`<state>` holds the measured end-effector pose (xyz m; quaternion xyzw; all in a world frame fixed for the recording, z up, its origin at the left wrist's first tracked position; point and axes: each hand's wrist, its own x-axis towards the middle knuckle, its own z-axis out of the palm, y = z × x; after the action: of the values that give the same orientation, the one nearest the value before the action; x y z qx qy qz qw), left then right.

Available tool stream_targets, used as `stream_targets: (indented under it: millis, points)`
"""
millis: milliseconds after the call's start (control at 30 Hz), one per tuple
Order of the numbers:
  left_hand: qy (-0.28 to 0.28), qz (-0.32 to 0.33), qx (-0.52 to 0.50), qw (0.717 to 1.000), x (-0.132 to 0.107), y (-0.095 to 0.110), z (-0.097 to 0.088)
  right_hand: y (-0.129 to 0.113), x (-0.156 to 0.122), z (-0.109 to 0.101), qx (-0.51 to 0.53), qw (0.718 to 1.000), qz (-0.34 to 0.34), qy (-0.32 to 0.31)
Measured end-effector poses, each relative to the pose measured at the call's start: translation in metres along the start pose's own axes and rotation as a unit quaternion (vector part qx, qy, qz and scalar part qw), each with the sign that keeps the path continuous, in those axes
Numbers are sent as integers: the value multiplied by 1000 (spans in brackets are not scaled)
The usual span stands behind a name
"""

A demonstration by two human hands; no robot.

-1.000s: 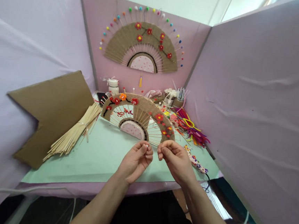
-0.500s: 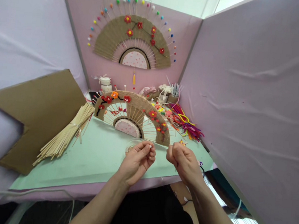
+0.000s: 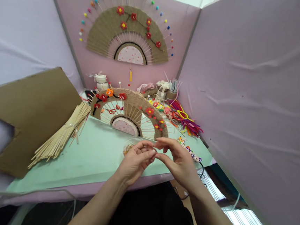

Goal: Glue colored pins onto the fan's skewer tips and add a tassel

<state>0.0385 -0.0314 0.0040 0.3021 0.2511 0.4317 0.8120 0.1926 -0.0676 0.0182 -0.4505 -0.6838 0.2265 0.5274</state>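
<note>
My left hand (image 3: 138, 159) is closed in a pinch above the near edge of the table, its thumb pressed to the fingers. What sits in that pinch is too small to name. My right hand (image 3: 176, 160) comes in from the right, thumb and fingers parted in a curve, their tips close to the left fingertips. Partly behind the left hand stands a clear round dish (image 3: 124, 148) with small brownish bits in it. Just beyond both hands is a woven fan (image 3: 138, 99) with thin stick ribs, red and orange flowers and a pink half-round base.
On the left, a stick bundle (image 3: 61, 132) lies beside a brown cardboard piece (image 3: 35, 106). Colourful pipe cleaners (image 3: 186, 119) lie at the right. A white jar (image 3: 101, 82) stands at the back, and a larger fan (image 3: 104, 35) hangs on the pink wall.
My right hand has moved left to the left hand and opened from a fist. The left hand keeps its pinch. The view has shifted slightly.
</note>
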Motion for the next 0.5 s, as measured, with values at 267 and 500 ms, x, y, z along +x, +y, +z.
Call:
stream_targets:
  millis: [267,500]
  points:
    - [-43,10,121,992,-3,8,-8,-10,2,-8,88,988,87,-96]
    - [-12,-28,63,998,0,-1,-9,-2,-4,-2,13,999,47,-2]
